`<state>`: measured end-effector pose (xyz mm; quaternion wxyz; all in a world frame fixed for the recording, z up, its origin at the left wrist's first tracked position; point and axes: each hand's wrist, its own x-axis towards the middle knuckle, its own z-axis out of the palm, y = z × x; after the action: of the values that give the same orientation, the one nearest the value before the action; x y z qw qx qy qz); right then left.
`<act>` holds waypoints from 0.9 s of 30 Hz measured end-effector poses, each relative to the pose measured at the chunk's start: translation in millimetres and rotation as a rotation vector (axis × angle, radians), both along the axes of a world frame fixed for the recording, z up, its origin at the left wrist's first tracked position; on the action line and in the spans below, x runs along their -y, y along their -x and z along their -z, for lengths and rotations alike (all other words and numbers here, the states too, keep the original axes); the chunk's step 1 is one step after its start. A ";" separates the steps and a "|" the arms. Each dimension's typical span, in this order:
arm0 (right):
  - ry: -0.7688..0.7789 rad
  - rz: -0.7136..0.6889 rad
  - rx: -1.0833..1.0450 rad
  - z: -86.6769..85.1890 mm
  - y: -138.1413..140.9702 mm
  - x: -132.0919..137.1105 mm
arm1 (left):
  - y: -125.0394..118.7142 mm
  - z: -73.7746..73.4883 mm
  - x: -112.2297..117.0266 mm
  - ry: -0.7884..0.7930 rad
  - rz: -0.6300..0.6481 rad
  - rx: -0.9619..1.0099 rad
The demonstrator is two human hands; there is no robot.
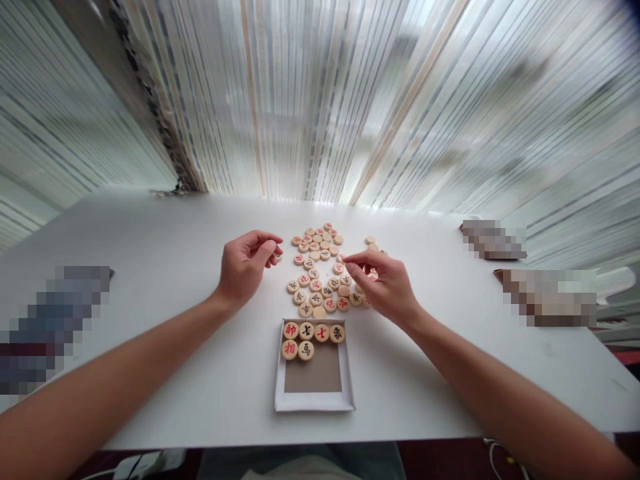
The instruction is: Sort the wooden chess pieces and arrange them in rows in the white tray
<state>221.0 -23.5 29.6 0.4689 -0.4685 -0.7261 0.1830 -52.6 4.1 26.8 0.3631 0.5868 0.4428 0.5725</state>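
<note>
Six pieces (307,332) are set in the box (314,401). The grip of left hand (245,263) and right hand (383,280) cannot be told.

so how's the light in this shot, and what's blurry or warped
Head view: backlight glows through the string curtain, brightest near the table's far edge; head view: the curtain smears and stretches toward the top corners; head view: soft shadow beside the right forearm; head view: pixelated patches at both sides hide detail, while pieces in the box look fairly crisp.
</note>
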 end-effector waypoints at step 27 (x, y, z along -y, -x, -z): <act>-0.013 -0.020 -0.035 23.4 7.8 -20.5 | -11.1 13.5 3.7 -0.376 0.161 -0.511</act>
<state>213.2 -2.9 6.2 0.4825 -0.4549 -0.7237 0.1912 -41.6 0.4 13.3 0.1697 0.8015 0.3583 0.4477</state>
